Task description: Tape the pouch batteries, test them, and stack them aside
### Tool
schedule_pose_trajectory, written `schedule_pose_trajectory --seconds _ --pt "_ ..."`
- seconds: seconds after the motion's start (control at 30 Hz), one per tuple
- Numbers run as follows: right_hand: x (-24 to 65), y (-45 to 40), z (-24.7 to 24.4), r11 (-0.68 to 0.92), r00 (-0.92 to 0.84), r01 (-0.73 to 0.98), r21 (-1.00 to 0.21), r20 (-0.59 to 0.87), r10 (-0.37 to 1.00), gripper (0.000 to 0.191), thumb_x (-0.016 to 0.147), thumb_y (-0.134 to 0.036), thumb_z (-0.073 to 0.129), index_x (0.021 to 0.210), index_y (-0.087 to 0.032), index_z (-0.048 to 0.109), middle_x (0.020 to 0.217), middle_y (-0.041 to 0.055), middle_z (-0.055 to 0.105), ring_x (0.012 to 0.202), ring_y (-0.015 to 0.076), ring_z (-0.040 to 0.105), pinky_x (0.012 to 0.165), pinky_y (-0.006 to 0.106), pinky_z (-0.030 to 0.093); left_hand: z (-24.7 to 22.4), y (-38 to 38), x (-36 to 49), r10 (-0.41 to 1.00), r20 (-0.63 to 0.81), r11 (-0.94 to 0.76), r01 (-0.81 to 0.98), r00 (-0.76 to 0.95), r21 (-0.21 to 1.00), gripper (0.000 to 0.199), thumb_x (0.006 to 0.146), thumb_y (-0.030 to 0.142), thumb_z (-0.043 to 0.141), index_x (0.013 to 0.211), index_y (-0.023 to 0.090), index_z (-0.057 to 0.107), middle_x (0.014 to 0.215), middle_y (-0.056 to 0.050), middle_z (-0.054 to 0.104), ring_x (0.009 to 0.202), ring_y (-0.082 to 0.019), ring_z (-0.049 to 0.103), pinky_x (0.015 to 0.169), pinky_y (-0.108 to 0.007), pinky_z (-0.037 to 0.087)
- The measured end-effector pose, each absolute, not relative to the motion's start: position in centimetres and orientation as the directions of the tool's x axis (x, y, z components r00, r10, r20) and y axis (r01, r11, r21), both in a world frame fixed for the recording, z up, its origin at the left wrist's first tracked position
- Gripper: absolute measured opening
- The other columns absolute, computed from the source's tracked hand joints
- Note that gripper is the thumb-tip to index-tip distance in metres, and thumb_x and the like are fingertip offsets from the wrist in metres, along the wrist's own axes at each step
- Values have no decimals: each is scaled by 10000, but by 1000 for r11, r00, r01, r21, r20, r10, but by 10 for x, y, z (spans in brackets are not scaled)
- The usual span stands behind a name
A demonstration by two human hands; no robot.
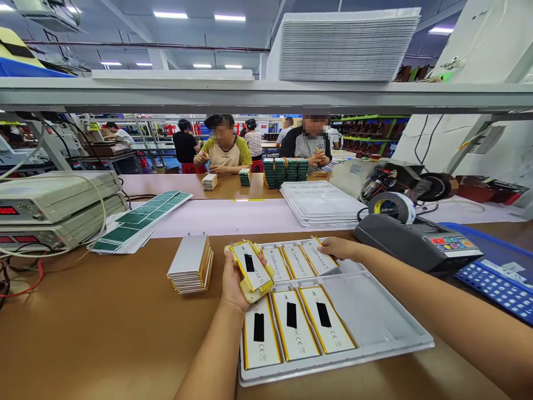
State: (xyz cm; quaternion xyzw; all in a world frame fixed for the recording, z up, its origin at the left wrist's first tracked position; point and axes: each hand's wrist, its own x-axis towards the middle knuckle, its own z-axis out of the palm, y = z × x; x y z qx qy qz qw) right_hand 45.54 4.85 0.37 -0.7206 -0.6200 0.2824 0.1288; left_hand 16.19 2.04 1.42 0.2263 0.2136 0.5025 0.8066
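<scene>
My left hand is wrapped round a pale yellow holder, with a flat white battery lying in it. A black tape strip crosses that battery. My right hand pinches the right edge of another flat battery, at the right end of the back row in a white plastic tray. The two batteries beside it show no black tape. Three batteries in the front row, one being this battery, each carry a black strip. My left hand and the holder partly cover the tray's left side.
Left of the tray stands a stack of silver batteries. A tape dispenser and a blue tray lie right. Stacked white trays, green sheets and instruments lie further back. An overhead shelf spans the bench; co-workers sit beyond.
</scene>
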Motion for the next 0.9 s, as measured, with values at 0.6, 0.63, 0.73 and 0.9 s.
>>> schedule_pose_trajectory --seconds 0.6,0.63,0.73,0.9 --pt "297 -1 78 313 -268 849 -426 164 949 229 819 -373 448 776 -187 574 789 44 632 707 186 550 567 249 327 21 8 158 906 3 358 -772 423 525 596 717 612 425 1066 148 563 896 -116 652 858 -268 598 753 -415 455" --pt "306 -9 80 314 -259 901 -300 209 943 267 846 -385 397 779 -196 574 798 47 636 723 195 560 576 254 326 21 8 157 898 4 374 -766 441 523 624 706 633 416 1056 138 565 911 -125 647 875 -280 592 757 -430 453" --pt "344 -29 78 234 -215 967 -99 179 960 281 875 -333 345 769 -207 573 813 47 645 750 199 578 577 254 320 24 7 157 881 -13 412 -754 472 512 688 679 678 397 1037 115 565 913 -140 639 891 -297 585 772 -463 445" --pt "405 -54 45 98 -97 995 6 -108 989 154 808 -256 454 741 -206 583 776 49 656 738 214 590 523 257 282 24 7 162 894 48 343 -750 445 566 630 696 612 456 1103 137 526 947 -143 632 842 -290 600 767 -489 447"
